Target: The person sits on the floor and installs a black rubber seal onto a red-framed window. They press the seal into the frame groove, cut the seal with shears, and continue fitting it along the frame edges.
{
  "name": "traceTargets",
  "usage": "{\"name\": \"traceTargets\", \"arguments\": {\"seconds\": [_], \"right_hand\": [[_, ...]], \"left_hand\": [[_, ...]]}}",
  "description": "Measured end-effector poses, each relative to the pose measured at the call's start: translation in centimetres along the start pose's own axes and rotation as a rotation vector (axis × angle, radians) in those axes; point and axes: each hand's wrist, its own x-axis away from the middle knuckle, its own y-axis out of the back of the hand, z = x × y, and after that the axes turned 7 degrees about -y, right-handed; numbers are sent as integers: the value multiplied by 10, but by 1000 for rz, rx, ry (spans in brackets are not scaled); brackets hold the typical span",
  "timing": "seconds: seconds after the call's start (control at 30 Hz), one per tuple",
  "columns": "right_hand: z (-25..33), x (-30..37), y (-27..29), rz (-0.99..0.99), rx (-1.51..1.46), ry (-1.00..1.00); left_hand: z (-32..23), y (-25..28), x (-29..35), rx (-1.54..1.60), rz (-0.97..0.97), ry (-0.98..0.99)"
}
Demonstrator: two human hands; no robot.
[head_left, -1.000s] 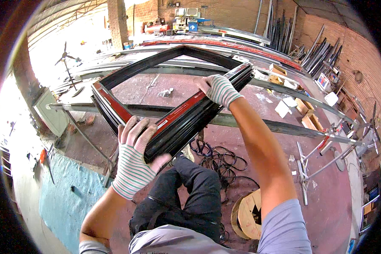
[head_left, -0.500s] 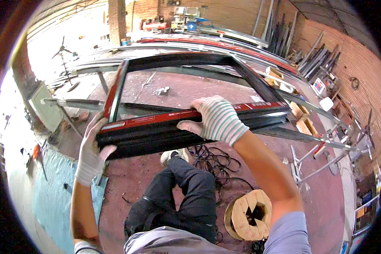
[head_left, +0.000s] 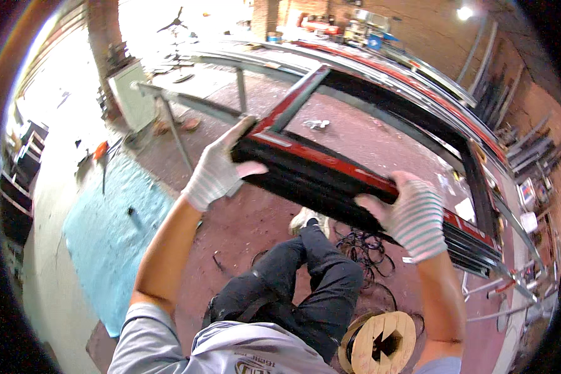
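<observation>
Between my gloved hands is a black rectangular metal frame [head_left: 318,181] with red film strips along its top faces. My left hand [head_left: 221,165], in a white striped knit glove, is closed round the frame's near left corner, thumb on the front side. Further right, my right hand [head_left: 411,215], in the same kind of glove, grips the near bar, with fingers over the top and thumb at the front. The frame tilts, its right end lower in view, above a metal trestle [head_left: 196,100]. Whether it touches the trestle I cannot tell.
A wooden cable spool [head_left: 380,343] and tangled black cable [head_left: 368,252] lie on the red floor by my legs. At left is a light blue mat [head_left: 118,218]. A white cabinet [head_left: 133,93] stands beyond it. Long metal profiles [head_left: 411,87] stretch across the back right.
My view has turned left, so the room has slid right. The frame has turned clockwise in view, its right end dropping. Both hands still hold it.
</observation>
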Motion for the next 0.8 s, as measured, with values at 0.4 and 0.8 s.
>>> {"name": "traceTargets", "arguments": {"seconds": [0.4, 0.8], "right_hand": [[8, 105, -44, -161, -176, 256], [-25, 182, -210, 51, -610, -606]], "left_hand": [[48, -22, 86, -253, -355, -27], [83, -56, 295, 464, 575, 695]]}}
